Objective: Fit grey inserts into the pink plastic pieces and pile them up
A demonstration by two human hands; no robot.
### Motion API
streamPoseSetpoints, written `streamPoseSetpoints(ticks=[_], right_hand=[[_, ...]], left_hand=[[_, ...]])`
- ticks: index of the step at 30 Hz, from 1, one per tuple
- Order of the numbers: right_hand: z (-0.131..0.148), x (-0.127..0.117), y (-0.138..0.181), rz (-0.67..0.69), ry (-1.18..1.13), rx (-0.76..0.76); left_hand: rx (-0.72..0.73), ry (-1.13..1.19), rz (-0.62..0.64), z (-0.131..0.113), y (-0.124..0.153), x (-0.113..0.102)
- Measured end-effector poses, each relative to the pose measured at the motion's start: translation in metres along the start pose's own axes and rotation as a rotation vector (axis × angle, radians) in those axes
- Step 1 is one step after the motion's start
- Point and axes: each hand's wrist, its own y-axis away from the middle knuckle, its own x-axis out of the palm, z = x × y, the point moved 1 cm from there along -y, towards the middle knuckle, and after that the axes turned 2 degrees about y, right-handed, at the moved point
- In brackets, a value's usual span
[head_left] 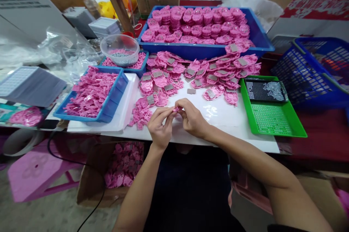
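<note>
Both my hands meet above the front of the white work surface (pixel 215 112), fingertips pinched together. Between them is a small pink plastic part (pixel 177 109), mostly hidden by the fingers. My left hand (pixel 161 125) grips it from the left and my right hand (pixel 192 117) from the right. Left of my hands lies a loose heap of small pink parts (pixel 140 114). Beyond them are piles of pink plastic casings (pixel 218 74), many with grey rectangular plates. One grey plate (pixel 191 91) lies alone just past my fingers.
A blue tray (pixel 111 106) of long pink pieces stands at left, with a clear bowl (pixel 120 50) behind. A large blue bin (pixel 261 41) of stacked pink casings is at the back. At right are a green tray (pixel 297 125) holding a black tray (pixel 265 92), and a blue basket (pixel 305 68).
</note>
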Motion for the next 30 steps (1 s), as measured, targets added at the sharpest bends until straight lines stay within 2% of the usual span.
streamPoseSetpoints(ticks=[4, 9, 13, 17, 24, 27, 30], right_hand=[[-0.001, -0.007, -0.003, 0.015, -0.052, 0.035], [-0.003, -0.027, -0.007, 0.1, -0.137, 0.076], [-0.001, -0.037, -0.012, 0.132, -0.149, 0.084], [-0.001, -0.044, -0.017, 0.193, -0.2, 0.193], [-0.005, -0.045, -0.018, 0.17, -0.363, 0.387], [-0.002, -0.042, -0.018, 0.208, -0.308, 0.369], [0.002, -0.039, -0.017, 0.196, -0.176, 0.285]], left_hand=[[-0.106, 0.076, -0.027, 0.004, 0.0, 0.0], [-0.232, 0.199, -0.049, 0.007, 0.0, 0.0], [-0.291, 0.188, -0.007, 0.006, 0.0, 0.0], [-0.332, 0.217, 0.048, 0.005, 0.001, 0.0], [-0.407, 0.251, 0.06, 0.007, 0.002, 0.005], [-0.431, 0.25, 0.038, 0.006, 0.001, 0.005], [-0.444, 0.272, 0.015, 0.003, -0.001, 0.005]])
